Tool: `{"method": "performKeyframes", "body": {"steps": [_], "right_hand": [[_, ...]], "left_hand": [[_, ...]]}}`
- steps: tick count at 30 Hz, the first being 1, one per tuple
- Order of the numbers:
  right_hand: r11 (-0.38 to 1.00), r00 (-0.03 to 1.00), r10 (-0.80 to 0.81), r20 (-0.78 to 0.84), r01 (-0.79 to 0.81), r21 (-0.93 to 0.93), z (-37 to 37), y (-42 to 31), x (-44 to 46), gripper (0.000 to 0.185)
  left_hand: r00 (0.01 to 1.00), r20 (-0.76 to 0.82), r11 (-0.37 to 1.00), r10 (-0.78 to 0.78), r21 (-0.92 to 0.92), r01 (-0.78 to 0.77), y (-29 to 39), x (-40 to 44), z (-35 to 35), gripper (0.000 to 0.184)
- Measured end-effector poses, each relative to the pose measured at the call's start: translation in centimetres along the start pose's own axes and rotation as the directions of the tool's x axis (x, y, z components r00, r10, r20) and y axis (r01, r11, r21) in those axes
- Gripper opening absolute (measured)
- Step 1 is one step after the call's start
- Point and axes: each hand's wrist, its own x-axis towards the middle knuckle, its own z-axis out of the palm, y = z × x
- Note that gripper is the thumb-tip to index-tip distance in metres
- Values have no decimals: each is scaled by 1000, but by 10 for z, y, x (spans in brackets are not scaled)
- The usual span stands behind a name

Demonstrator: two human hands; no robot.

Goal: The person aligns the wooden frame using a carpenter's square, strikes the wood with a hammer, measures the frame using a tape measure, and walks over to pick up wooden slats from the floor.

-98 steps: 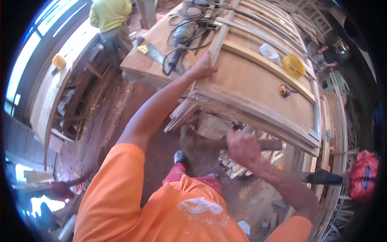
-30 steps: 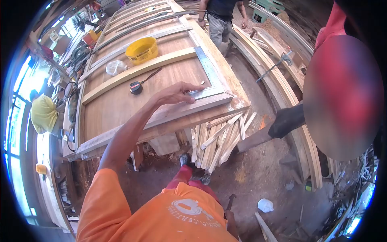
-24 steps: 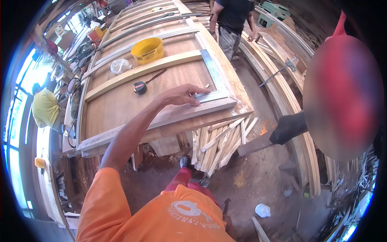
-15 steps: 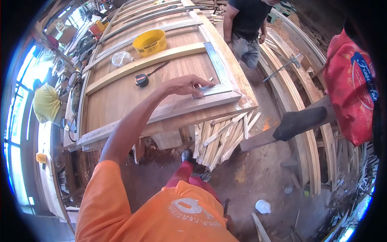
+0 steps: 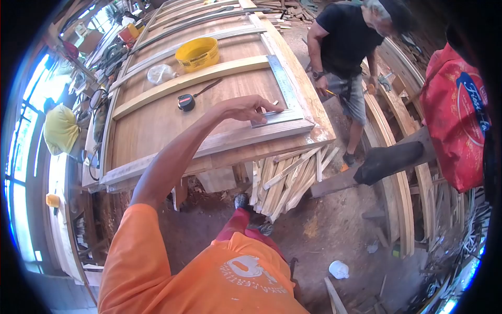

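Observation:
My left hand (image 5: 251, 109) reaches over the near right corner of a wooden frame panel (image 5: 230, 138). Its bent fingers and thumb grip the short arm of a metal carpenter's square (image 5: 282, 82), which lies flat on the corner with its long blade pointing away along the right rail. Close to the fingertips is a small pale piece, too small to name. Farther left on the panel sits a black and red tape measure (image 5: 186, 102), with a dark slim strip beside it. My right hand is out of view.
A yellow bucket (image 5: 197, 54) and a clear plastic bag (image 5: 161, 74) rest on the panel. A co-worker (image 5: 348, 44) stands at right, holding a pencil-like stick. Wood strips (image 5: 285, 183) are stacked below the corner. A red bag (image 5: 454, 120) hangs right; another person (image 5: 61, 130) is at left.
The co-worker at right has come further into view, leaning toward the panel, with a yellow stick now visible in the hand. My left hand stays on the square, fingers slightly shifted.

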Motion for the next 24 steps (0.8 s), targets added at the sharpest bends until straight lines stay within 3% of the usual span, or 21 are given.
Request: {"method": "performKeyframes", "body": {"steps": [3, 7, 8, 11, 12, 13, 15, 17, 19, 21, 23, 24], "right_hand": [[1000, 1000, -4, 20, 4, 0, -5, 11, 8, 18], [997, 993, -45, 108, 37, 75, -28, 55, 54, 19], [991, 978, -120, 171, 129, -40, -32, 51, 49, 20], [994, 993, -84, 87, 90, -62, -21, 14, 16, 21], [995, 996, -67, 61, 71, -66, -19, 2, 11, 21], [996, 997, -56, 43, 59, -71, -17, -6, 11, 21], [996, 999, -36, 18, 38, -76, -12, -22, 13, 22], [997, 999, -32, 4, 33, -77, -7, -33, 14, 22], [997, 999, -31, -7, 30, -77, -1, -43, 12, 23], [996, 999, -37, -14, 35, -84, 2, -50, 12, 23], [995, 999, -44, -21, 42, -85, 4, -57, 13, 24], [996, 999, -46, -26, 44, -83, 4, -60, 13, 24]], "left_hand": [[1000, 13, 999, 2, -35, -1, -2, 5, 0, 68], [999, 28, 998, 28, 63, -30, -6, 22, 1, 70], [998, 42, 997, 47, 58, -49, -4, 26, -1, 73], [998, 6, 992, -65, 111, 64, 35, 29, 4, 79], [998, -64, 965, 3, 263, 14, 43, 26, 4, 79], [998, -68, 963, -1, 269, 19, 55, 20, 2, 79], [938, -341, 947, 57, 317, 58, 79, 3, -3, 75], [910, -403, 948, 95, 315, 41, 85, -12, -12, 69], [866, -491, 977, -89, 127, 172, 72, -13, -27, 63], [849, -517, 988, -110, 40, 152, 27, 5, -29, 60], [801, -530, 958, -279, -212, 193, 3, 31, -23, 62], [778, -558, 947, -288, -286, 146, -13, 50, -15, 61]]}}
